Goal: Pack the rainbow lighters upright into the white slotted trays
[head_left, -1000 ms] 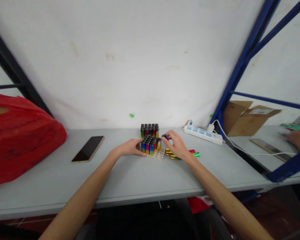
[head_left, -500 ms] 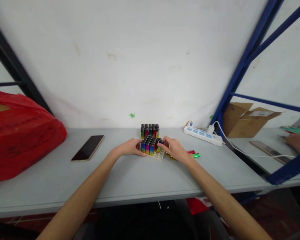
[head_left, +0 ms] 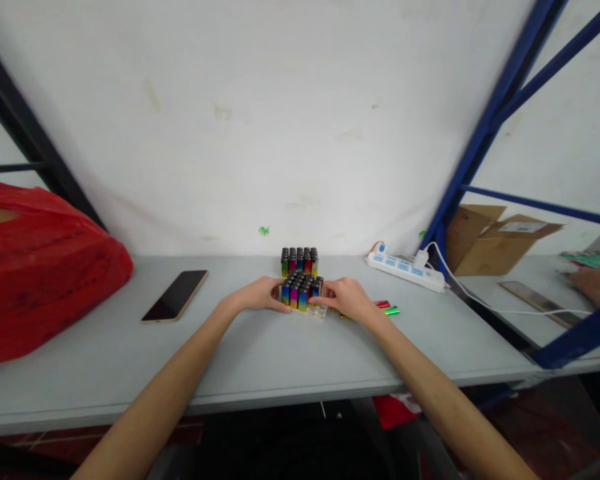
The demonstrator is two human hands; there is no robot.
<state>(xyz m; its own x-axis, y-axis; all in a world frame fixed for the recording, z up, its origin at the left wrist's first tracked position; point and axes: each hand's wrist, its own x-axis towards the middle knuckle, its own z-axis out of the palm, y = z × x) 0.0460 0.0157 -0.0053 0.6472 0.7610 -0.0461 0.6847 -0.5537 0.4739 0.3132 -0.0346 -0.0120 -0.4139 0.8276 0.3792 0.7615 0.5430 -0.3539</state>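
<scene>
Upright lighters (head_left: 300,291) with black tops and shiny multicoloured bodies stand in a pale tray (head_left: 318,312), whose front right part shows bare sockets. My left hand (head_left: 263,295) is closed around the left side of this group. On the right, my right hand (head_left: 346,297) has its thumb and fingers at the group's right edge, closed on a lighter there, partly hidden by the fingers. Just behind stands a second block of upright lighters (head_left: 299,261). Loose red, green and gold lighters (head_left: 392,310) lie to the right, partly behind my right hand.
A phone (head_left: 176,296) lies at left beside a big red bag (head_left: 45,267). At right are a white power strip (head_left: 405,269) with its cable, a blue rack post (head_left: 473,157) and a cardboard box (head_left: 495,243). Another person's hand (head_left: 598,285) is at far right.
My right hand has lowered slightly, and the lighter by its fingers, tilted before, now stands upright among the others. My left hand stays at the group's left side.
</scene>
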